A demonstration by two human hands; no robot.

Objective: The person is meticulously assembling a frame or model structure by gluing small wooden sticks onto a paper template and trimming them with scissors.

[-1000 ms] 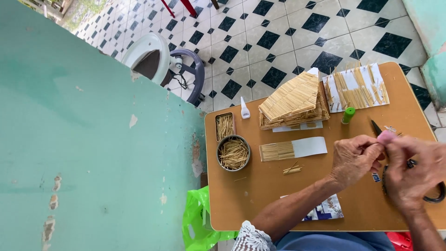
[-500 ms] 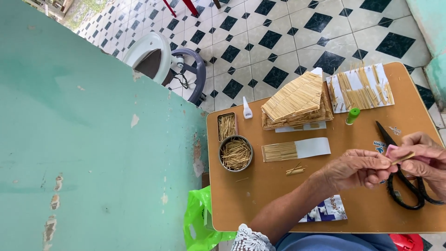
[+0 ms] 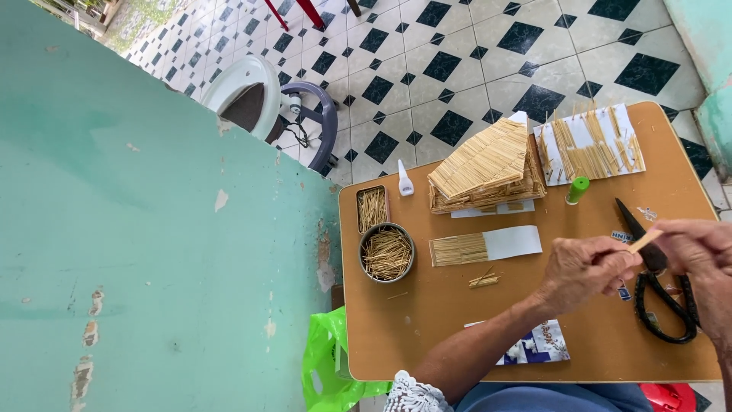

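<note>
Hands (image 3: 587,268) shifted left (scissors (image 3: 657,286) uncovered), pinching stick (image 3: 645,241).

A white lace-trimmed short sleeve (image 3: 415,394) edges the bare left forearm (image 3: 488,351). Blue fabric (image 3: 534,398) covers the lap. The 2 hands, left hand (image 3: 587,268) and right hand (image 3: 698,248), wear no gloves.

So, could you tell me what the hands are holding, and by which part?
A small flat wooden stick, pinched between both hands: left hand at its lower end, right hand at its upper end.
</note>
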